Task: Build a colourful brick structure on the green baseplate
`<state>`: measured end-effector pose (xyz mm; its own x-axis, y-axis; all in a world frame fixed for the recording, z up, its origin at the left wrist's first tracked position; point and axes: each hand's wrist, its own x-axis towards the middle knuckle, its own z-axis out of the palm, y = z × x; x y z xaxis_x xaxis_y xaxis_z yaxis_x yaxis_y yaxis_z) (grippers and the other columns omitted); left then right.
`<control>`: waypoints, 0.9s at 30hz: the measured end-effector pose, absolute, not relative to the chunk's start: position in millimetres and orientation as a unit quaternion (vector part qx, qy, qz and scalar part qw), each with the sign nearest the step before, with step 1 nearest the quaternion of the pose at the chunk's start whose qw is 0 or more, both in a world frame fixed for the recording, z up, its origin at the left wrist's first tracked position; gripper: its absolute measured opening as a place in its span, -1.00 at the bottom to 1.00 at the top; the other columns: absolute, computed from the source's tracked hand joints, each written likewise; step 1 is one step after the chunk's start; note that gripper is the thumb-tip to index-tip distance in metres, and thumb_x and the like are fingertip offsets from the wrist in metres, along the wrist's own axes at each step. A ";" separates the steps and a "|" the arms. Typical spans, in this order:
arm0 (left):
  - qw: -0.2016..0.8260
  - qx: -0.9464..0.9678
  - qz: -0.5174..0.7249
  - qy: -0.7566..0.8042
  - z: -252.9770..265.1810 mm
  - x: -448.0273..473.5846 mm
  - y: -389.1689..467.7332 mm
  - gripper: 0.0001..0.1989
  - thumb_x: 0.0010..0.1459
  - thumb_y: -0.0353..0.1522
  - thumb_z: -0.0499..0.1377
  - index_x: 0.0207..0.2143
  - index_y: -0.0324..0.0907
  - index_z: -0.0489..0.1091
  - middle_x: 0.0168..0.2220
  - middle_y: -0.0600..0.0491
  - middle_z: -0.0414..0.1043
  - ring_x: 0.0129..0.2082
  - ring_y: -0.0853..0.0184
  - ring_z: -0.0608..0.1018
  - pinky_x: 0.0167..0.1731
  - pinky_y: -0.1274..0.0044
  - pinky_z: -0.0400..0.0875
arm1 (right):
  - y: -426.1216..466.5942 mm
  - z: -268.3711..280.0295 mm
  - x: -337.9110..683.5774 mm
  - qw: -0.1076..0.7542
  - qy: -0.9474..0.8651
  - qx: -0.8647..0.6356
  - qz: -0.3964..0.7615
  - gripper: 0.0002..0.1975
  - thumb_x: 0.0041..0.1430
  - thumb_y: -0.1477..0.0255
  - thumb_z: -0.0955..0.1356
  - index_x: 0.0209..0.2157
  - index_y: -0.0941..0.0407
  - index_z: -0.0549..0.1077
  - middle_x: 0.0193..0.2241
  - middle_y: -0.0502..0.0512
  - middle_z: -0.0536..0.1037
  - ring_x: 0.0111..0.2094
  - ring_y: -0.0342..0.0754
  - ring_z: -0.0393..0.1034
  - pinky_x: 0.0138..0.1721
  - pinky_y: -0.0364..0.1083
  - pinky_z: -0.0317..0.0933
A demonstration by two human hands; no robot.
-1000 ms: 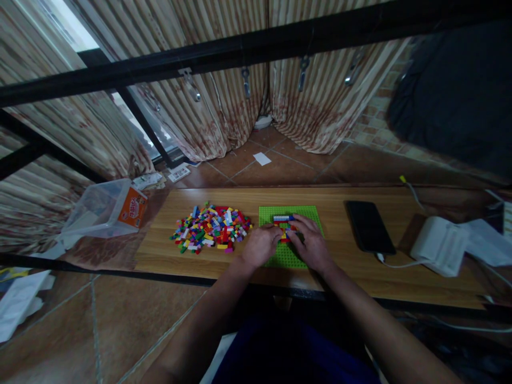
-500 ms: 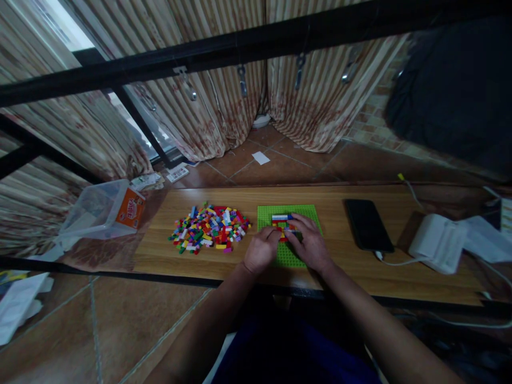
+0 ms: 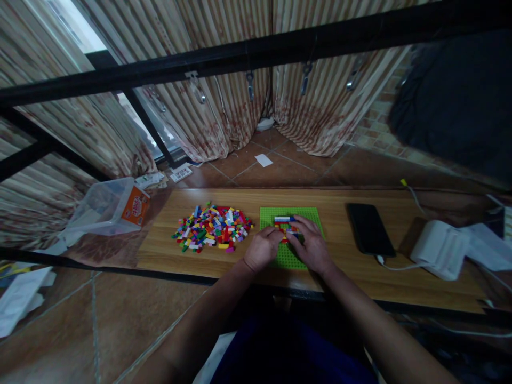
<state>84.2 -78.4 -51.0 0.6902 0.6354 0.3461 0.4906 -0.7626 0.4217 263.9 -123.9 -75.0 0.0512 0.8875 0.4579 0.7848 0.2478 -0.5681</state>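
Observation:
A green studded baseplate (image 3: 291,260) lies on the wooden table. On it stands a small structure of toy bricks (image 3: 282,220), with white, blue, red and yellow pieces showing. My left hand (image 3: 263,248) is closed at the structure's left side, its fingertips against the bricks; whatever is in that pinch is hidden. From the right, my right hand (image 3: 311,246) reaches over the structure, thumb and fingers curved around its right end and touching the bricks. Left of the plate spreads a heap of loose toy bricks (image 3: 214,226) in many colours.
A black phone (image 3: 370,229) with a white cable lies right of the plate, beside a white box-shaped device (image 3: 440,249). A clear plastic bin (image 3: 104,205) with an orange label stands past the table's left end (image 3: 160,250). A dark metal rail (image 3: 224,61) crosses beyond the table.
The whole view has shifted slightly, moving the scene a little right and down. Both hands stay at the brick structure, with barely any change in grip.

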 end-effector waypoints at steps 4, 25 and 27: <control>0.180 0.897 0.234 0.330 -49.6 85.3 -77.6 -0.80 0.31 -0.46 0.00 -0.28 -0.20 0.42 -0.27 0.00 0.49 -0.23 0.34 0.52 -0.16 0.49 0.44 | -123.6 -75.4 264.0 0.396 -0.682 -0.610 0.068 -0.63 0.26 0.18 0.26 -0.02 0.06 0.45 0.11 0.22 0.41 0.12 0.15 0.29 0.14 0.22 0.18; 0.161 0.903 0.168 0.360 -34.1 92.0 -80.0 -0.76 0.27 -0.51 0.00 -0.36 -0.22 0.44 -0.32 -0.02 0.47 -0.25 0.31 0.50 -0.22 0.53 0.40 | -122.7 -71.6 265.8 0.382 -0.688 -0.610 0.095 -0.59 0.25 0.11 0.26 -0.01 0.06 0.45 0.11 0.23 0.39 0.14 0.16 0.25 0.16 0.23 0.15; 0.163 0.900 0.168 0.367 -33.1 92.3 -80.7 -0.77 0.27 -0.51 0.00 -0.34 -0.22 0.44 -0.32 -0.03 0.47 -0.25 0.30 0.50 -0.21 0.52 0.41 | -123.0 -70.2 267.9 0.380 -0.691 -0.605 0.112 -0.58 0.24 0.11 0.27 0.00 0.06 0.45 0.11 0.24 0.38 0.15 0.16 0.25 0.16 0.23 0.14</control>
